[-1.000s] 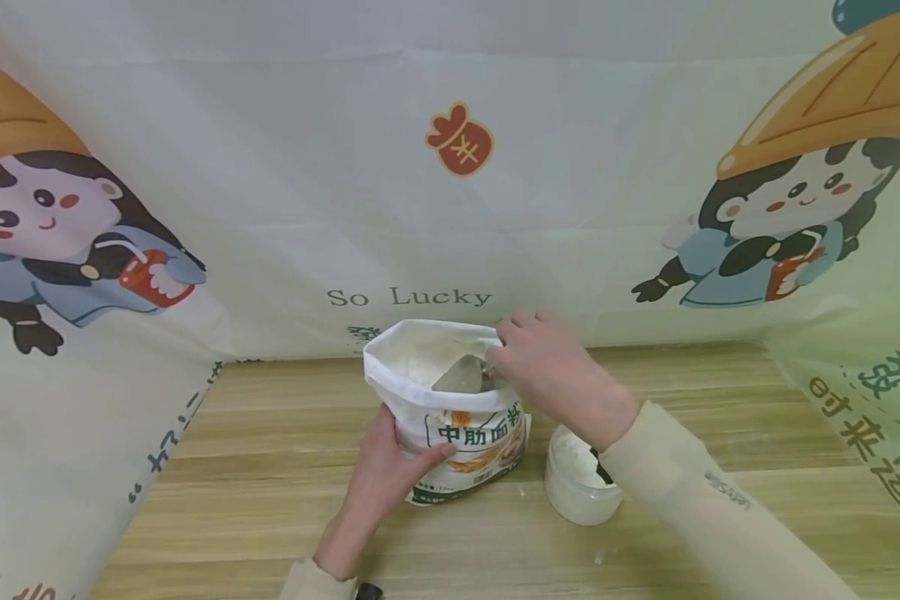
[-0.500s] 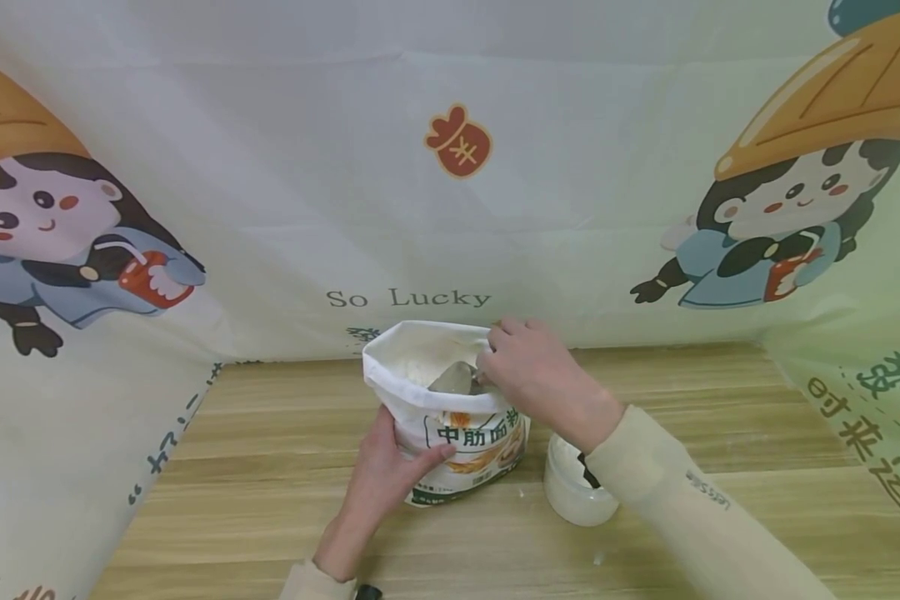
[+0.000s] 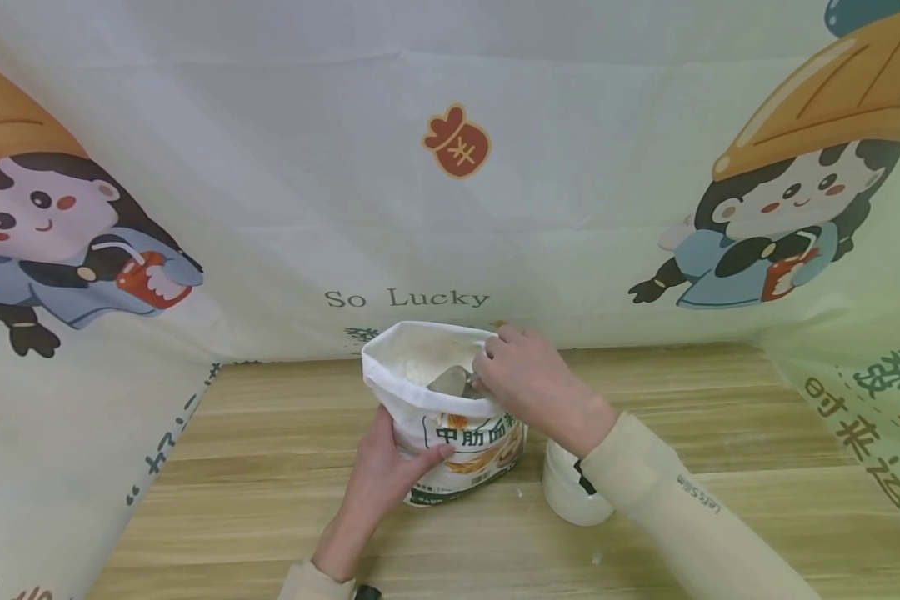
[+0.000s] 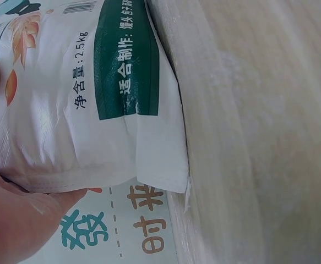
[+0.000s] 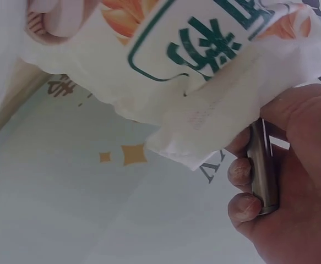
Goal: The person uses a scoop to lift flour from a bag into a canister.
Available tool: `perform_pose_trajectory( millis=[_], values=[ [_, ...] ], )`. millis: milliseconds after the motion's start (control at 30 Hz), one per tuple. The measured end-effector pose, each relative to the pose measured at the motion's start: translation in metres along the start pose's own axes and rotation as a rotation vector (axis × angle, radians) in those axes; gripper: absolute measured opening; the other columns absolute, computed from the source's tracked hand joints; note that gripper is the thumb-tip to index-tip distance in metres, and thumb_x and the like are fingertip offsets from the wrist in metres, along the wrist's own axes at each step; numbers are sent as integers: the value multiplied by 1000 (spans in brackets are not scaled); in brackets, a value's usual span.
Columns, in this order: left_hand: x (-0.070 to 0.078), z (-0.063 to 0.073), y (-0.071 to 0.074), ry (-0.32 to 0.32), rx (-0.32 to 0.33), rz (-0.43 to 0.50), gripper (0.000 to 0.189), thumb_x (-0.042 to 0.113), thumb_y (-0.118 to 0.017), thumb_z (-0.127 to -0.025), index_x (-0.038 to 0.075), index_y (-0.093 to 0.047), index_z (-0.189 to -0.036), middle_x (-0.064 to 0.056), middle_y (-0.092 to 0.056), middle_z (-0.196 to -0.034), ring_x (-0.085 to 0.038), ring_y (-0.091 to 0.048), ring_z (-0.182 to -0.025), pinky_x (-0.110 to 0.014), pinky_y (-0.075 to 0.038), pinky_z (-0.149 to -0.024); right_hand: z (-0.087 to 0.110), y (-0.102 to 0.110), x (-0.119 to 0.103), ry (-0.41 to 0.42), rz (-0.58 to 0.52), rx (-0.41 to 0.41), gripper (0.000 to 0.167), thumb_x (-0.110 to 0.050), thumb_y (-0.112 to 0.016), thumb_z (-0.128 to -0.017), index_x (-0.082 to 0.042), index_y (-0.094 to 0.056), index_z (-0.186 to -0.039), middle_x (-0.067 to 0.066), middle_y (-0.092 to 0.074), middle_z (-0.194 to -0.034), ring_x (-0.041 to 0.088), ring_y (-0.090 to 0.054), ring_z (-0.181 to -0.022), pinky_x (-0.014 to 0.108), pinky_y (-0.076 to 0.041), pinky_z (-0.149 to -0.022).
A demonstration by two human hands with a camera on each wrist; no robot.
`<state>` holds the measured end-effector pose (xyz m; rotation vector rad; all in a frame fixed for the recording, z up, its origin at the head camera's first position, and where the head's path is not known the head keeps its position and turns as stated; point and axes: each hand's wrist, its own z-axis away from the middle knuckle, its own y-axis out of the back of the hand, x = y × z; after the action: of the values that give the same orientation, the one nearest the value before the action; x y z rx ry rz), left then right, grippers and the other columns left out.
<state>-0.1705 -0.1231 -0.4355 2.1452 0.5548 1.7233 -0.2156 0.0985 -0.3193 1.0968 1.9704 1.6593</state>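
Note:
A white flour bag (image 3: pixel 468 450) with green print stands upright, its rim folded outward and pale flour inside. My left hand (image 3: pixel 386 471) holds the bag's left side, thumb across the front; the left wrist view shows the bag's lower front (image 4: pixel 61 132) close up. At the bag's right rim, my right hand (image 3: pixel 532 379) grips a metal scoop (image 3: pixel 447 382), whose bowl lies inside the mouth. In the right wrist view the fingers curl round its cylindrical handle (image 5: pixel 264 170), beside the folded paper edge. The scoop's lower part is hidden by the front rim.
Right of the bag, a clear round tub (image 3: pixel 577 500) of white flour stands partly under my right forearm. Small white specks lie on the wood-grain table (image 3: pixel 255 500). A printed cloth backdrop (image 3: pixel 307 183) encloses the back and sides.
My right hand has shifted left and slightly down, pushing the scoop a little deeper into the bag. More of the tub is covered by the right forearm. The left hand keeps its hold.

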Motion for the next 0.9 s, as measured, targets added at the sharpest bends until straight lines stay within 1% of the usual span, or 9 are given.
perform_pose_trajectory(
  millis=[267,367,533,667,733,800,900],
  values=[
    [1,1,1,0,5,-13,93,32,-93,-77,6,-41,-149,-15,-64,-130,-32,-64,-116,-53,-52,-101,1,-5,0,29,14,49,26,-35,-70,-99,-9,-73,-97,5,-71,-91,25,-61,-90,37,-53,-72],
    [0,0,1,0,2,-14,94,33,-93,-77,7,-40,-150,-15,-64,-131,-32,-63,-117,-53,-51,-101,2,-6,0,32,12,57,27,-36,-71,-98,-9,-73,-97,5,-70,-90,25,-61,-90,37,-53,-72],
    [0,0,0,-5,-2,-14,95,33,-93,-77,7,-39,-151,-14,-64,-131,-32,-63,-117,-53,-52,-101,4,-6,1,17,-10,67,25,-35,-73,-96,-10,-74,-96,4,-71,-91,25,-62,-91,37,-55,-75],
    [-1,-1,0,-14,0,-17,95,33,-93,-77,7,-39,-151,-14,-64,-131,-31,-63,-117,-53,-52,-101,6,-3,3,5,-27,88,23,-33,-75,-95,-10,-75,-94,6,-72,-93,27,-63,-96,39,-57,-81],
    [-1,-1,0,-14,0,-16,95,33,-93,-77,7,-39,-150,-14,-64,-130,-31,-64,-116,-53,-52,-101,8,-1,4,-9,-26,80,23,-32,-75,-96,-10,-75,-95,8,-71,-95,27,-63,-98,39,-57,-83],
    [-1,0,0,-11,-1,-12,94,33,-93,-77,6,-40,-150,-14,-64,-129,-31,-64,-115,-53,-52,-100,10,2,5,-20,-18,72,22,-31,-75,-96,-10,-75,-97,9,-71,-97,28,-63,-99,39,-57,-83],
    [0,0,0,-4,-2,-7,93,32,-94,-76,7,-41,-149,-14,-65,-128,-32,-64,-115,-53,-52,-100,12,4,7,-39,-21,59,21,-31,-75,-96,-11,-75,-101,9,-70,-97,27,-63,-95,38,-57,-77]
  ],
)
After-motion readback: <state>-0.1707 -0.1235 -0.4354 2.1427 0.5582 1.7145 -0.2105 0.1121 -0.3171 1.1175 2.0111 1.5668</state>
